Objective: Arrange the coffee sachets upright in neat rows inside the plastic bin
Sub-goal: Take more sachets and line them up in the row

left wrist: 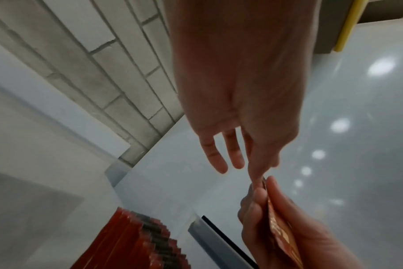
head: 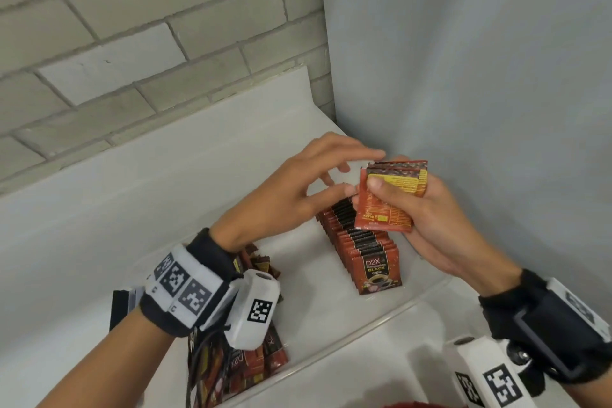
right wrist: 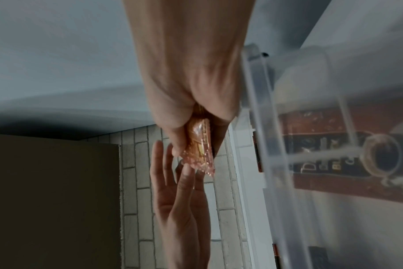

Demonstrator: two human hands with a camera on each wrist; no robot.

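Head view: left wrist [head: 185, 288] hides loose sachets [head: 261, 358].

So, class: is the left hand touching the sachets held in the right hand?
Touching. In the left wrist view, the left hand's fingers meet the top edge of the sachets gripped by the right hand.
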